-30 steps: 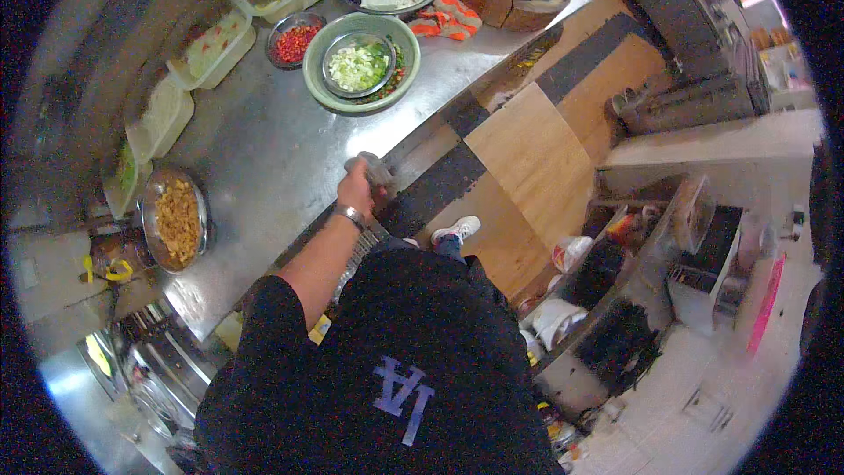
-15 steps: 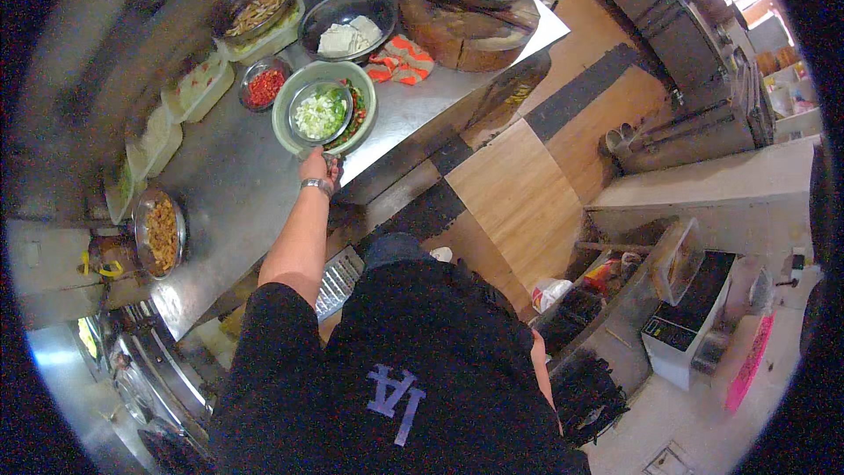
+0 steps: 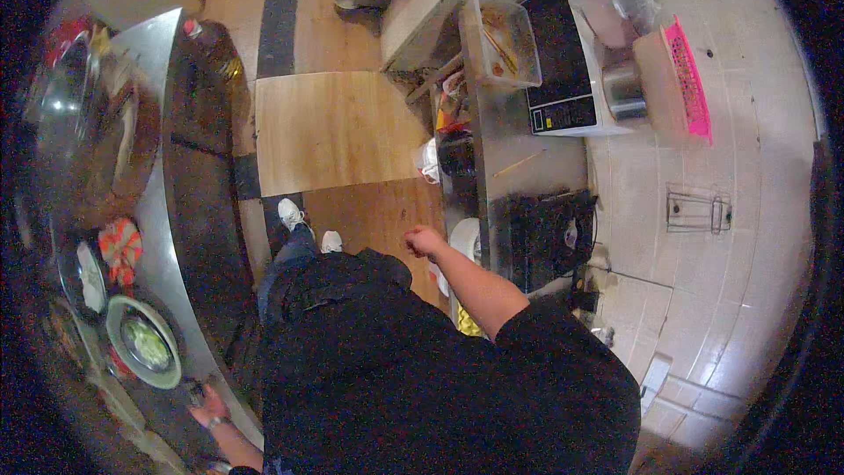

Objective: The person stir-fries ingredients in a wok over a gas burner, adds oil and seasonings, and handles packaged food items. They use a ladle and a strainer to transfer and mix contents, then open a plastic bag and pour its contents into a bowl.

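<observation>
Fingers (image 3: 411, 241) curled, right hand (image 3: 426, 243); left hand (image 3: 209, 407) gripping grey object (image 3: 195, 393).

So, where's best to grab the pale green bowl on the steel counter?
Probably by the rim, from the side nearest the left hand: the pale green bowl stands upright on the counter, its round lip exposed there. Keep it level; chopped greens sit inside.

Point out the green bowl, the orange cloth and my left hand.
Green bowl (image 3: 158, 379), head view: lower rim.
Orange cloth (image 3: 120, 248), head view: its middle.
Left hand (image 3: 207, 405), head view: middle of the hand.
</observation>
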### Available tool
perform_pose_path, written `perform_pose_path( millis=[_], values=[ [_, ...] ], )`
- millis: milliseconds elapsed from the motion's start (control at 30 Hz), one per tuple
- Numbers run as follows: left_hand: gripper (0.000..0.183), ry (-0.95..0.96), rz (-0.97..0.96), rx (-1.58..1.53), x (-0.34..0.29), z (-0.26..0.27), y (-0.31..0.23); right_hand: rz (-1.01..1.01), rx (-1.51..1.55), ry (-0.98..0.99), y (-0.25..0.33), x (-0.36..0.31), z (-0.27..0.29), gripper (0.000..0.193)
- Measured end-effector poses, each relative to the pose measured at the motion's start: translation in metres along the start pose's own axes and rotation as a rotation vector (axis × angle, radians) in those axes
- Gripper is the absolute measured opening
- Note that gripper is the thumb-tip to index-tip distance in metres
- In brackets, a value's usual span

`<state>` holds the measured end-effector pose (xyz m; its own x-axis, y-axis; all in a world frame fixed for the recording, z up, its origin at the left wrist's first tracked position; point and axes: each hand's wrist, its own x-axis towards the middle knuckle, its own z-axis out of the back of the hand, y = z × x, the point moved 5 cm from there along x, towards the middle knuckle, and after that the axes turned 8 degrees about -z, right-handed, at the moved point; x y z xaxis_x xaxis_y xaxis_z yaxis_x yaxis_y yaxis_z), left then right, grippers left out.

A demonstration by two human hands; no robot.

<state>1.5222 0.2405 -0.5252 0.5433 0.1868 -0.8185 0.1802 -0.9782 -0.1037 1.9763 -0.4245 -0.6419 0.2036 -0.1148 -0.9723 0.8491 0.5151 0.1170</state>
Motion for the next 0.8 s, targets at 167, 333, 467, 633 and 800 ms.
perform_pose_path(
  millis=[167,333,467,633,800],
  values=[
    [0.058,-0.673,-0.042,1.286,0.047,0.035,0.026,-0.098,0.473,0.0,0.054,0.055,0.054,0.019],
    [0.057,-0.627,0.144,1.898,0.154,-0.069,0.073,0.011,1.206,-0.029,0.152,0.155,0.145,0.028],
    [0.056,-0.58,0.205,2.075,0.234,-0.152,0.119,0.009,1.605,-0.183,0.216,0.261,0.224,0.036],
    [0.054,-0.618,0.314,2.21,0.298,-0.21,0.174,-0.119,1.79,-0.428,0.251,0.389,0.304,0.042],
    [0.053,-0.658,0.399,2.243,0.326,-0.237,0.204,-0.191,1.807,-0.447,0.266,0.463,0.33,0.046]
  ],
)
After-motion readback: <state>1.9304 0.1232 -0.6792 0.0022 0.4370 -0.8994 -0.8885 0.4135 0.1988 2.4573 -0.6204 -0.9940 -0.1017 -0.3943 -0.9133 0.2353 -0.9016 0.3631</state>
